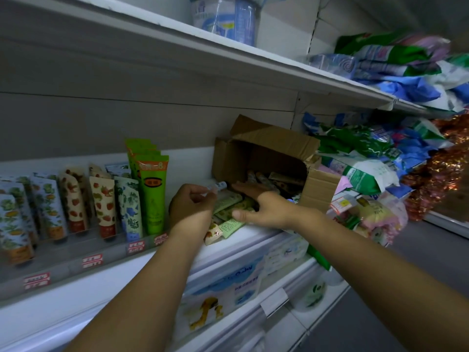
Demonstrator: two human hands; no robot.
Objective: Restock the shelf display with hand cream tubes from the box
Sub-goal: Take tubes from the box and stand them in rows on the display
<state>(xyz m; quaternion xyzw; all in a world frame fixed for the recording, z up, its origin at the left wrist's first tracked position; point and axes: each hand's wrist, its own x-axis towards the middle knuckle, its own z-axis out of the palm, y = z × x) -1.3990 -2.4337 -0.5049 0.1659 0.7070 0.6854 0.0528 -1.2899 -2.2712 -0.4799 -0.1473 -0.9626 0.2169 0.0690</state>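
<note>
The head camera looks down along a shop shelf [253, 236], and a cardboard box [269, 148] lies on its side at the centre of the frame with its open mouth turned toward the person, so the stock can be raked out rather than lifted over a wall. Loose tubes [229, 215] have spilled from that mouth onto the shelf, just below centre. The left hand [193, 205], left of centre, has its fingers curled and pinches one small tube [219, 185] near its white cap, held clear above the pile — probably the next piece bound for the display, though blur hides its print. The right hand [256, 204] reaches palm down into the box mouth with fingers straight and thumb spread apart; it grips nothing I can make out and seems placed to steady or sort the heap. At the left of the frame the standing tubes [76, 199] sit cap-down in rows behind a clear rail, faces outward so shoppers can read them, with taller green tubes [152, 191] beside the left hand and price tags [92, 260] along the shelf edge. Plastic bags [368, 174] crowd the right side — they pin the box in place there.
</note>
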